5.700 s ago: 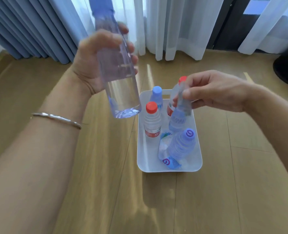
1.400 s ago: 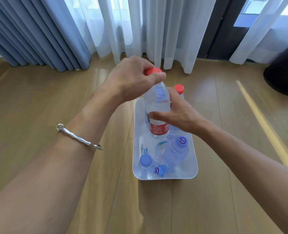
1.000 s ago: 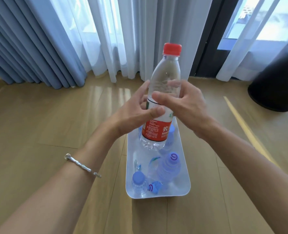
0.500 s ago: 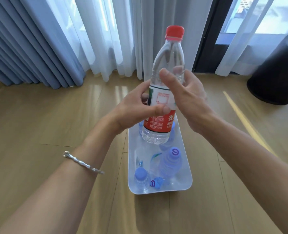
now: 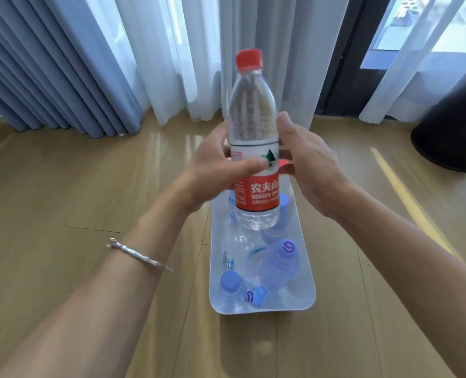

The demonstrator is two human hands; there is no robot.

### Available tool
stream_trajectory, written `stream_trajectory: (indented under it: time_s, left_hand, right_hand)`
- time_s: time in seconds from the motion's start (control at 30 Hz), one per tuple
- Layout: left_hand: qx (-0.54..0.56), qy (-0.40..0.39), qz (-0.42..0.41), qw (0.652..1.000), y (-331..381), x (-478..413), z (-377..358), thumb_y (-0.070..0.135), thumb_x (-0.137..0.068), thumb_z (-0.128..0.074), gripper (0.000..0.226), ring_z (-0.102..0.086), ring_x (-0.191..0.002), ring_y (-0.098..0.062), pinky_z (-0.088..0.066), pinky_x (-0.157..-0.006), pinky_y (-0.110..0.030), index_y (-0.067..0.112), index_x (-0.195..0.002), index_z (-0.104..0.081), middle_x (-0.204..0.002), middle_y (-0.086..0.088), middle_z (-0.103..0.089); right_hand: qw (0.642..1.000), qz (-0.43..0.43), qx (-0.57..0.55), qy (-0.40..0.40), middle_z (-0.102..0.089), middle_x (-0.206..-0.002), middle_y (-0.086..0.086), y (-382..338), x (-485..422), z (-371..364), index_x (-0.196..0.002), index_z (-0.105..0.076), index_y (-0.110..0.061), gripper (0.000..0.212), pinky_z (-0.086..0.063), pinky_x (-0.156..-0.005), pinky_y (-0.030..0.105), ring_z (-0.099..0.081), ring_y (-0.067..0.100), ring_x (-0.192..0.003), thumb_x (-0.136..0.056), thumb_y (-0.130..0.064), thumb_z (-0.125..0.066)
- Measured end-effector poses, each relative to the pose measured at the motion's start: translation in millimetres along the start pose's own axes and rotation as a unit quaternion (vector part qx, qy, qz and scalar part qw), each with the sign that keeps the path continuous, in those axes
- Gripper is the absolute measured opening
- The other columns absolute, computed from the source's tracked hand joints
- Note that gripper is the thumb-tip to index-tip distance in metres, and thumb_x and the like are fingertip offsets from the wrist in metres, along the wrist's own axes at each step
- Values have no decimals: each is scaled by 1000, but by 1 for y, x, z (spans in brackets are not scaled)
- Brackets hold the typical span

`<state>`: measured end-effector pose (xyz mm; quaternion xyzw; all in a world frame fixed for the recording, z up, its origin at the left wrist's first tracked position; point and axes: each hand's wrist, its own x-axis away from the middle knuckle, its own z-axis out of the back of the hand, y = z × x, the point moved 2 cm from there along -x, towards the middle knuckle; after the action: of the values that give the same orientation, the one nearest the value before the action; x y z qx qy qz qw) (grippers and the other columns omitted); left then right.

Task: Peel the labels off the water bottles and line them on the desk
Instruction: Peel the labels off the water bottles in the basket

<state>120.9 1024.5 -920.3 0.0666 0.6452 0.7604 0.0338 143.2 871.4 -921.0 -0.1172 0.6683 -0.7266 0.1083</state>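
You hold the clear, ribbed plastic bottle point(image 5: 253, 124) upright above the far end of the smooth white tray point(image 5: 309, 296). Your left hand point(image 5: 215, 170) wraps its middle, thumb flat across the glossy red-and-white label point(image 5: 256, 195), which is not yet peeled. Your right hand point(image 5: 311, 165) clasps the opposite side, fingers curled behind. Its red cap point(image 5: 249, 60) is ridged. Crinkled blue-capped bottles point(image 5: 279, 266) lie in the tray. A thin silver bracelet point(image 5: 139, 255) circles your left wrist.

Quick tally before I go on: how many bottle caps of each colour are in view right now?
Red caps: 2, the first on the held bottle.
Blue caps: 3, all in the tray.
Total: 5
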Motion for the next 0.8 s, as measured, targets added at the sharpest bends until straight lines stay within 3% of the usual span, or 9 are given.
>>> stream_trajectory:
  time_s: [0.1,0.2,0.33,0.4,0.47,0.57,0.7,0.8]
  left_hand:
    - [37,9,-13,999,3,-1,13,30,-63,-75,63,-71,-84,-18,-55,-59,-30,20,-122,-55,-104,-7,-72]
    - [60,3,-13,998,3,-4,20,35,-62,-69,71,-70,-90,-26,-57,-65,-35,12,-127,-53,-109,-12,-70]
    - [43,7,25,999,8,-7,11,26,-78,-63,44,-70,-82,-19,-55,-58,-31,15,-121,-57,-99,-7,-69]
    - [18,53,32,998,10,-9,6,29,-88,-64,28,-72,-77,-15,-55,-55,-31,19,-114,-61,-97,-4,-72]
    - [24,95,53,994,9,-10,2,36,-89,-65,27,-73,-76,-12,-56,-53,-31,22,-112,-65,-98,-1,-73]
    - [60,147,82,984,6,-9,0,48,-86,-64,34,-71,-68,-10,-54,-49,-27,22,-106,-68,-89,2,-74]
    - [46,162,59,984,6,-8,4,43,-91,-61,31,-69,-61,-6,-54,-48,-25,18,-110,-64,-88,1,-73]
    - [15,123,29,992,6,-5,5,39,-92,-61,32,-71,-70,-8,-54,-52,-24,18,-116,-60,-97,-1,-73]
  right_hand:
    - [993,-16,-28,-111,-68,-117,5,11,3,-9,-133,-50,-14,59,-54,-87,35,-68,19,-103,-86,-50,-54]
    - [980,-29,0,-196,-68,-115,7,14,7,-19,-127,-52,-18,47,-55,-92,36,-67,21,-106,-84,-32,-66]
    - [993,-23,74,-88,-69,-90,-3,12,8,-23,-107,-56,-22,41,-59,-76,26,-67,6,-76,-75,-30,-80]
    - [990,-22,142,-16,-69,-85,-8,16,8,-23,-107,-54,-29,53,-59,-75,35,-69,7,-75,-66,-46,-82]
    - [972,-8,232,43,-66,-85,-11,20,10,-22,-113,-50,-33,64,-58,-76,40,-67,11,-79,-62,-59,-76]
    - [954,38,294,44,-62,-95,-13,23,12,-22,-132,-39,-34,77,-56,-79,41,-63,12,-85,-68,-68,-66]
    - [987,22,160,-7,-65,-95,-14,27,11,-21,-142,-40,-36,52,-55,-89,38,-66,4,-91,-92,-47,-53]
    - [996,43,76,-10,-71,-96,-5,19,7,-19,-124,-58,-32,28,-57,-88,39,-70,9,-90,-97,-34,-51]
